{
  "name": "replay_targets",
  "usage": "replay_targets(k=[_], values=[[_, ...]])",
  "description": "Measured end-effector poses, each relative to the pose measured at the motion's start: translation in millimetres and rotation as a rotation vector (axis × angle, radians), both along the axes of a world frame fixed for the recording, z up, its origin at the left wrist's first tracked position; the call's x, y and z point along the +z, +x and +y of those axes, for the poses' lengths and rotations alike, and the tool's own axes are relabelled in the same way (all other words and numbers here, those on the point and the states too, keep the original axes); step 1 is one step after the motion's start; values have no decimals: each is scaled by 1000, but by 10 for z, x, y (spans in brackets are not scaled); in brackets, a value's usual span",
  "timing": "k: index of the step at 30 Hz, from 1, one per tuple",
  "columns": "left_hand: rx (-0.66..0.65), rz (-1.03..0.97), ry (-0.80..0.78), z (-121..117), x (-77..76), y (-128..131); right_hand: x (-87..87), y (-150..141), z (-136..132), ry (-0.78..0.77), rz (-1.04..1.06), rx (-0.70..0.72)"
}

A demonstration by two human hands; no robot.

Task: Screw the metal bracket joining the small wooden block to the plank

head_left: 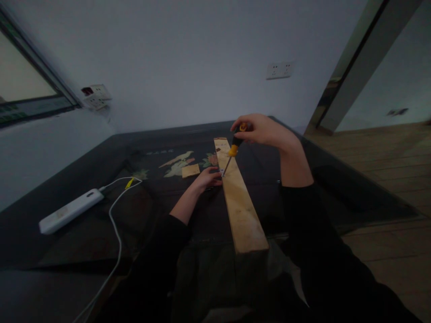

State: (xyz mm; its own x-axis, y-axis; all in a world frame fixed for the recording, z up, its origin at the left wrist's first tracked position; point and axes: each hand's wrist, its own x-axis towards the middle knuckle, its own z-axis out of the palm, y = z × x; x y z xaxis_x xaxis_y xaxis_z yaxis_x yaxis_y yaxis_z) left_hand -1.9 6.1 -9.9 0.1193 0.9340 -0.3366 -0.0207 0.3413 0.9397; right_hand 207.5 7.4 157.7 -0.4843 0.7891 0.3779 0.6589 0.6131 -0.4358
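A long wooden plank (240, 206) lies on the dark table, its near end jutting toward my body. My right hand (254, 128) is closed around the black and yellow handle of a screwdriver (233, 150), held tilted above the plank. The shaft runs down to a small metal piece (222, 172) at the plank's left edge. Beside that edge, the fingers of my left hand (208, 178) pinch at the metal piece; its exact shape is too small to make out. Whether a screw sits under the tip cannot be seen.
A small square wood piece (190, 171) lies left of the plank on the dark table (161, 193). Farther left is a white power strip (72, 211) with a white cable (116, 224) trailing off the near edge. A wall with sockets (280, 70) rises behind.
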Motion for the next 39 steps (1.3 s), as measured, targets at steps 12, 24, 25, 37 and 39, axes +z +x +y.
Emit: replay_targets(k=[12, 24, 25, 37, 39], values=[[-8, 22, 4, -9, 19, 1, -16, -190, -84, 150, -88, -400], [4, 27, 5, -15, 33, 14, 13, 3, -32, -42, -20, -76], [4, 28, 5, -16, 35, 13, 5, -32, -39, 7, -41, -149], [-6, 37, 1, -5, 20, 1, -35, -118, -71, -42, -30, -210], [-4, 41, 2, -4, 20, 2, -31, -88, -58, -104, 8, -108]])
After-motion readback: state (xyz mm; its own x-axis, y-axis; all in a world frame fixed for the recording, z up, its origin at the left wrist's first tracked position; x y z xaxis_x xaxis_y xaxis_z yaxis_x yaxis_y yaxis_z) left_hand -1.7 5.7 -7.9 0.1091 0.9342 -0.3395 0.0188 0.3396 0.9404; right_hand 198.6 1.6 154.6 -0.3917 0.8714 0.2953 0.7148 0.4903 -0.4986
